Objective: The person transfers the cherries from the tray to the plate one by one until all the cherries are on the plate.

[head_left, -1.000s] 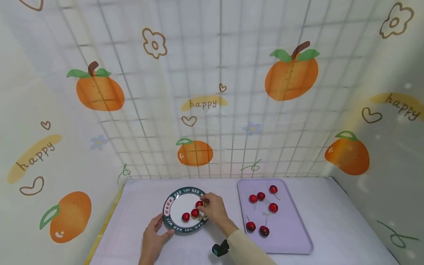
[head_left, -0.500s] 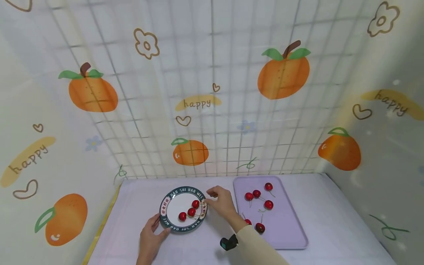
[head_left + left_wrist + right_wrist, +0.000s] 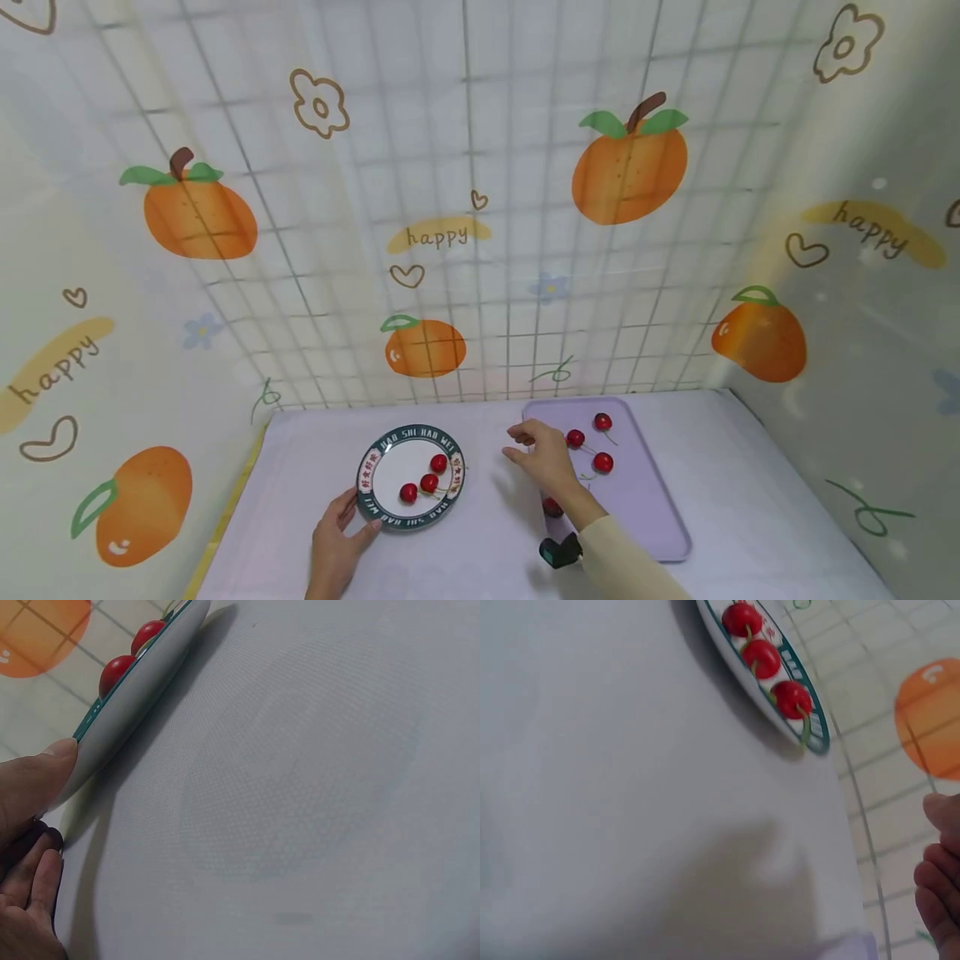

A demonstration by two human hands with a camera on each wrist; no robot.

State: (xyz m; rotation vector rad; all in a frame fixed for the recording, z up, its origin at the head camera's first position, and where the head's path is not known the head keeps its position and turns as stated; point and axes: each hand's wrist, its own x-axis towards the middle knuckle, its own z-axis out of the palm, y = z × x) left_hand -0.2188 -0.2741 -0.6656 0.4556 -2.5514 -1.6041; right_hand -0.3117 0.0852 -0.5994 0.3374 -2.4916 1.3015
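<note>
A white plate with a dark green lettered rim (image 3: 411, 524) lies on the table's left side. Three red cherries with stems (image 3: 429, 483) are grouped on its right half. My left hand (image 3: 334, 546) grips the plate's lower left edge; in the left wrist view the thumb (image 3: 58, 754) is on the rim and the curled fingers are lower, by the plate's underside. My right hand (image 3: 546, 458) holds nothing, with thumb and fingers apart, and it overlaps the left edge of a lilac tray (image 3: 637, 525). Several cherries (image 3: 603, 463) lie on that tray, some hidden behind the hand and forearm.
White cloth (image 3: 487, 517) covers the table between plate and tray. A dark wrist device (image 3: 561, 551) shows below the right wrist. Behind the table stands a curtain (image 3: 480, 317) printed with oranges and a grid.
My right hand has let go of a cherry on the plate and moved right to the tray's left edge. My left hand stays on the plate's edge. The head view has shifted slightly.
</note>
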